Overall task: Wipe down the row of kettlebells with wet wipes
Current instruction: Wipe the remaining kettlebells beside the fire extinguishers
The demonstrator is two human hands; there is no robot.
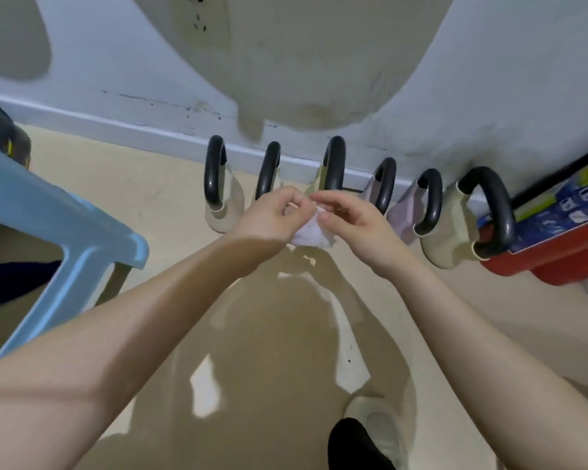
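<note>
Kettlebells stand in a row on the floor (455, 334) against the base of a pale wall (116, 79), each with a black loop handle rising from a soft-coloured body: a beige kettlebell (225, 205) at the far left, a second kettlebell (268, 171) and a third kettlebell (333, 164) whose bodies are mostly hidden behind the hands, a fourth kettlebell (384, 184) with a greyish body, a lilac kettlebell (408, 212), and a larger olive-beige kettlebell (455, 225) at the far right. Both bare forearms reach forward from the bottom corners and meet in front of the middle of the row. The left hand (269, 215) and the right hand (348, 217) hold a crumpled white wet wipe (311, 234) between them, each pinching it with curled fingertips; the wipe seems to hang clear of the kettlebells, though the blur makes that hard to settle. A light blue plastic stool (75, 239) stands at the left, and a red box with a blue printed label (557, 232) sits just beside the olive-beige kettlebell at the right. A shoe (377, 432) shows at the bottom edge, on the glossy tan floor.
</note>
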